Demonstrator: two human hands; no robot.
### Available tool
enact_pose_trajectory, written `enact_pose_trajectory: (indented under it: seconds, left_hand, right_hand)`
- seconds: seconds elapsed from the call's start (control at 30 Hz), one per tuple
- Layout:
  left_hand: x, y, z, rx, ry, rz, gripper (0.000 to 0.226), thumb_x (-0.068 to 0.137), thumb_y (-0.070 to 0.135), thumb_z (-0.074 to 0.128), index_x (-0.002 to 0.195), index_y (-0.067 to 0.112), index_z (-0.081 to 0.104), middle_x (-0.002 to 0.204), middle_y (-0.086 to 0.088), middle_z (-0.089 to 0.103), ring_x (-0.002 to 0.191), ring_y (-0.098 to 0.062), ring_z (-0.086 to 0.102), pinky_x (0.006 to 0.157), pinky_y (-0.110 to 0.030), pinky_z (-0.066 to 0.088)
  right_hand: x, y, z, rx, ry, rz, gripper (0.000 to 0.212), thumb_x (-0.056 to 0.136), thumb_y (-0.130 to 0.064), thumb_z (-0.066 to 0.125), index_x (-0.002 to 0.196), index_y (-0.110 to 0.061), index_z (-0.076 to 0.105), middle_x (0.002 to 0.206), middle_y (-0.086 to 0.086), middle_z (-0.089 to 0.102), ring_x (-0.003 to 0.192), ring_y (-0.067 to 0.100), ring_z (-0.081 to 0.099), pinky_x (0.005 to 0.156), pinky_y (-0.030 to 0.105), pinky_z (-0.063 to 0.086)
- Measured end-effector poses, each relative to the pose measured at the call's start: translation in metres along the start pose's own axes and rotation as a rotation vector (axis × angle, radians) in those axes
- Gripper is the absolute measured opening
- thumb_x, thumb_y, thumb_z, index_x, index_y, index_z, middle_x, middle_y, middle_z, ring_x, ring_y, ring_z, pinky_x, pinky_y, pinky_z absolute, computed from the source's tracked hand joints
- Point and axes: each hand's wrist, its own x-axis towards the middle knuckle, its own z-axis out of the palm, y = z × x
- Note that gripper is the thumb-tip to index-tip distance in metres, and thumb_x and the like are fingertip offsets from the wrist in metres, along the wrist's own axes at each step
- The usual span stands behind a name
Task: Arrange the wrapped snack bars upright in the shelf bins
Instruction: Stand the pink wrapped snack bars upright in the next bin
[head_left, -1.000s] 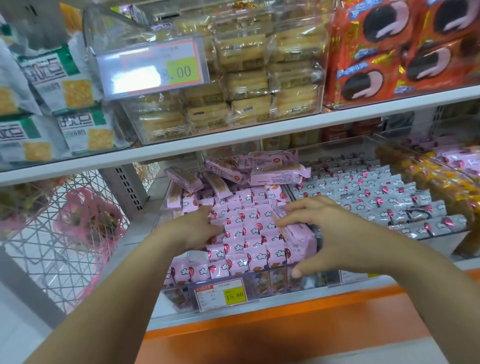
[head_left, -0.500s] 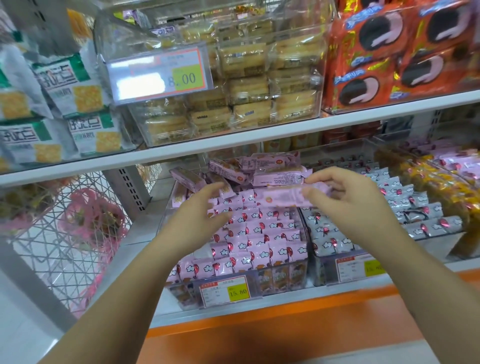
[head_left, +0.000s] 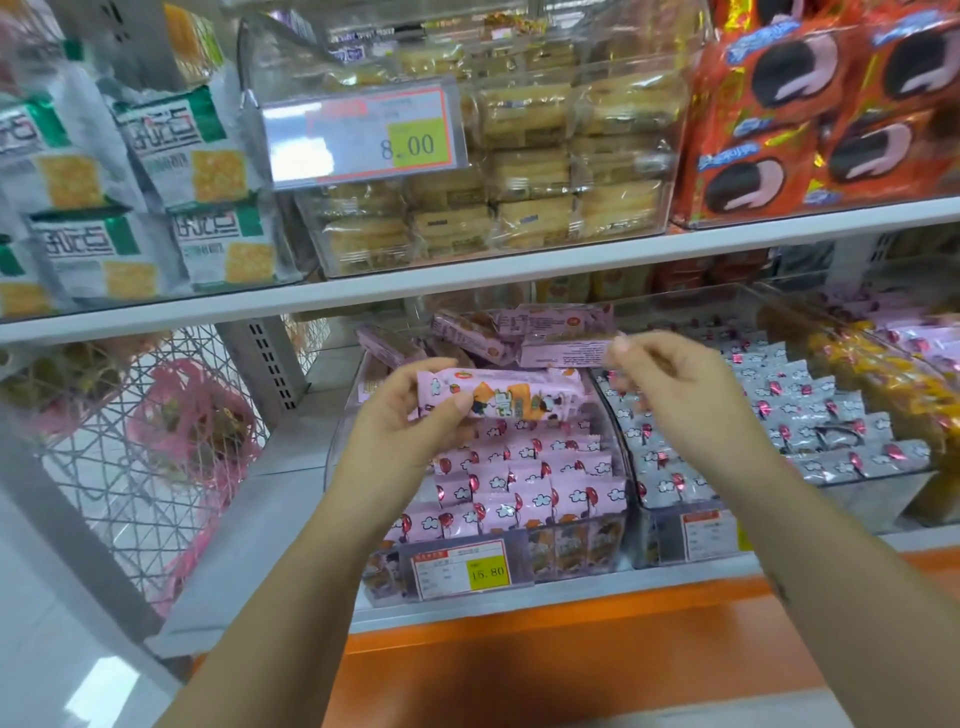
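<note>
My left hand (head_left: 410, 421) grips a pink wrapped snack bar (head_left: 498, 399) by its left end and holds it level above the clear shelf bin (head_left: 576, 551). Rows of pink bars (head_left: 524, 478) stand upright in that bin. Several loose pink bars (head_left: 524, 332) lie flat in a pile at the bin's back. My right hand (head_left: 675, 389) hovers just right of the held bar with fingers loosely curled and nothing visibly in it; its fingertips are close to the end of one loose bar.
A neighbouring bin of silver-wrapped bars (head_left: 789, 415) stands to the right, yellow packs (head_left: 883, 379) beyond it. The white shelf (head_left: 467, 275) above carries cracker and cake packs. A wire basket (head_left: 135, 441) sits at the left. A price tag (head_left: 462, 569) fronts the pink bin.
My hands rose from the upright rows with one pink bar. The right hand passed it to the left and let go; the left now holds it, turned face up.
</note>
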Motion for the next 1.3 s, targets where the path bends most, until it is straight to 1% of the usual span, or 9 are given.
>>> enact_pose_trajectory:
  seconds: [0.13,0.2,0.4,0.57,0.77,0.9,1.03,1.17,1.3]
  left_hand:
    - [0.003,-0.01,-0.009,0.038,0.173,0.039,0.022,0.085,0.012,0.064,0.104,0.022,0.059,0.093,0.004,0.071,0.089,-0.017,0.069,0.073,-0.026,0.057]
    - [0.007,-0.014,-0.013,0.085,0.196,0.04,0.021,0.085,0.015,0.065,0.102,0.026,0.06,0.084,0.013,0.071,0.084,-0.012,0.07,0.075,-0.031,0.057]
    - [0.012,-0.015,-0.022,0.088,0.228,0.07,0.022,0.085,0.013,0.065,0.104,0.022,0.06,0.08,0.014,0.071,0.084,-0.012,0.069,0.07,-0.022,0.056]
    - [0.002,-0.003,-0.041,0.158,0.29,0.159,0.021,0.086,0.014,0.065,0.103,0.025,0.06,0.088,0.01,0.07,0.083,-0.009,0.069,0.074,-0.023,0.055]
    - [-0.004,0.0,-0.07,0.288,0.323,0.168,0.016,0.088,0.016,0.064,0.101,0.024,0.059,0.084,0.011,0.066,0.076,-0.003,0.067,0.064,-0.016,0.054]
    - [-0.002,-0.006,-0.084,0.396,0.35,0.146,0.018,0.085,0.024,0.069,0.091,0.036,0.058,0.086,0.009,0.068,0.084,-0.024,0.068,0.076,-0.04,0.056]
    - [-0.004,-0.003,-0.091,0.584,0.286,0.174,0.022,0.083,0.028,0.069,0.099,0.034,0.056,0.087,0.014,0.068,0.079,-0.005,0.066,0.072,-0.025,0.048]
    - [-0.007,-0.005,-0.094,0.743,0.222,0.145,0.032,0.082,0.035,0.069,0.111,0.03,0.057,0.092,0.009,0.069,0.082,-0.007,0.064,0.071,-0.024,0.048]
    - [-0.006,0.0,-0.098,0.835,0.306,0.199,0.038,0.083,0.033,0.068,0.118,0.024,0.057,0.085,0.008,0.066,0.073,0.003,0.058,0.062,-0.015,0.042]
  right_hand:
    - [0.029,0.017,0.003,-0.192,0.045,-0.04,0.042,0.092,-0.024,0.058,0.132,-0.022,0.045,0.13,0.001,0.049,0.103,0.009,0.047,0.091,0.034,0.043]
    - [0.038,0.023,0.01,-0.281,0.005,-0.064,0.05,0.09,-0.02,0.06,0.137,-0.021,0.041,0.136,0.004,0.043,0.107,0.014,0.045,0.089,0.029,0.037]
    - [0.044,0.032,0.022,-0.272,0.095,-0.107,0.029,0.086,-0.011,0.066,0.114,-0.018,0.06,0.112,0.006,0.058,0.097,0.018,0.057,0.082,0.025,0.042]
    - [0.019,0.014,0.02,-0.149,0.163,-0.238,0.019,0.088,-0.013,0.064,0.105,-0.022,0.063,0.099,-0.004,0.052,0.083,-0.002,0.054,0.069,-0.003,0.039]
    - [0.0,-0.001,0.025,0.164,0.118,-0.154,0.012,0.087,-0.022,0.065,0.096,-0.013,0.065,0.076,-0.004,0.067,0.06,-0.001,0.062,0.063,0.013,0.05]
    - [0.001,-0.002,0.037,0.203,0.083,-0.122,0.01,0.088,-0.025,0.063,0.087,-0.016,0.061,0.07,-0.006,0.063,0.06,0.003,0.061,0.067,0.023,0.053]
    - [0.003,-0.005,0.052,0.254,0.059,-0.114,0.011,0.091,-0.02,0.059,0.086,-0.011,0.057,0.072,0.004,0.065,0.056,0.002,0.061,0.058,0.015,0.05]
    - [-0.001,-0.016,0.066,0.264,0.052,-0.159,0.016,0.09,-0.02,0.061,0.079,-0.011,0.055,0.064,0.002,0.062,0.054,0.002,0.061,0.057,0.013,0.049]
    - [-0.011,-0.028,0.084,0.172,-0.065,-0.221,0.016,0.088,-0.023,0.063,0.076,-0.016,0.056,0.068,0.0,0.065,0.062,0.009,0.065,0.058,0.013,0.048]
